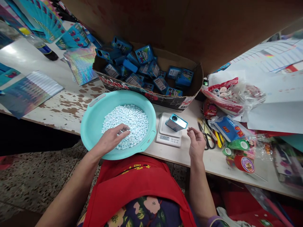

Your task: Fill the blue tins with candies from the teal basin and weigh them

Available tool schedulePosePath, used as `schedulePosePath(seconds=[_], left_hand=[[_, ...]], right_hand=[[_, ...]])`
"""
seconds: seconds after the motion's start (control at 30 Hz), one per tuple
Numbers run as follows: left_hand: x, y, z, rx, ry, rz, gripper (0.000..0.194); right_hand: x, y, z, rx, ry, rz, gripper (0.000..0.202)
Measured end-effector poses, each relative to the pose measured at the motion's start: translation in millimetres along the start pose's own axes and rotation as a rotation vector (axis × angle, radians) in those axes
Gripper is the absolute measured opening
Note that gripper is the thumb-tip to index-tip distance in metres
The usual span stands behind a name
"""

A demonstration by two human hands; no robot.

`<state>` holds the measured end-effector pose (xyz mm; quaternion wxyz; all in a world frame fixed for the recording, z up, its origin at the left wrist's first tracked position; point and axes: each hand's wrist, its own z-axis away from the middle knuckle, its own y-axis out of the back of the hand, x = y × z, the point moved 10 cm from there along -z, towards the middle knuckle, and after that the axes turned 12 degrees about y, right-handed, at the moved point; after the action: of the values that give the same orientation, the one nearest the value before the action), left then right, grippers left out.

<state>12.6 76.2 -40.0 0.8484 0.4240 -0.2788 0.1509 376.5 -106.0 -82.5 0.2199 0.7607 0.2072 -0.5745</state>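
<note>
A turquoise plastic basin (91, 126) holds a heap of small white and pale-blue candies (136, 118). Over this heap is my left hand (115, 137), its thumb and fingers loosely bent with a gap between them. I see nothing held in it. To the basin's right, a small blue box (176, 123) rests tilted on a white digital scale (169, 138); its top has a dark round hole. The scale's display seems to read about 155. My right hand (196, 142) is just right of the box, apart from it, fingers slightly curled and holding nothing visible.
Behind the basin, an open carton (142, 91) contains many similar blue boxes. Scissors (208, 138), a yellow cutter (219, 138), tape rolls and a red bag (224, 94) lie at right. A bottle (42, 47) and shiny sheets (30, 90) are at left.
</note>
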Motion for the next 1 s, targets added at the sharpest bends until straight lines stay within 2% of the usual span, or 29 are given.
schedulePosePath(seconds=[0.13, 0.27, 0.37, 0.43, 0.53, 0.6, 0.67, 0.8, 0.87, 1.0], left_hand=[[-6, -1.5, -1, -0.008, 0.007, 0.011, 0.039], [-5, -1.9, -1, 0.0, -0.019, 0.024, 0.036], [-1, -2.2, 0, 0.006, -0.035, 0.114, 0.034], [2, -1.4, 0, 0.002, -0.007, 0.33, 0.034], [9, -6.5, -3, -0.069, 0.064, 0.854, 0.04], [21, -14.8, -6, -0.16, 0.108, 1.18, 0.043], [35, -22.6, -11, -0.246, 0.151, 1.401, 0.043], [46, -28.3, -21, -0.301, 0.24, 1.587, 0.038], [43, -25.9, -23, -0.283, 0.263, 1.629, 0.034], [32, -19.6, -23, -0.256, 0.268, 1.675, 0.031]], right_hand=[[-6, -14, -2, -0.061, 0.037, -0.009, 0.039], [-12, -39, -7, -0.162, 0.106, 0.059, 0.062], [-21, -57, -12, -0.212, 0.147, 0.101, 0.044], [-45, -67, -16, -0.231, 0.246, 0.109, 0.034], [-106, -88, -13, -0.288, 0.513, 0.135, 0.034], [-145, -109, -4, -0.369, 0.695, 0.144, 0.038], [-169, -137, 8, -0.474, 0.836, 0.17, 0.042], [-177, -187, 25, -0.627, 0.941, 0.238, 0.046], [-176, -199, 28, -0.624, 0.946, 0.245, 0.047], [-185, -207, 39, -0.633, 1.011, 0.237, 0.052]])
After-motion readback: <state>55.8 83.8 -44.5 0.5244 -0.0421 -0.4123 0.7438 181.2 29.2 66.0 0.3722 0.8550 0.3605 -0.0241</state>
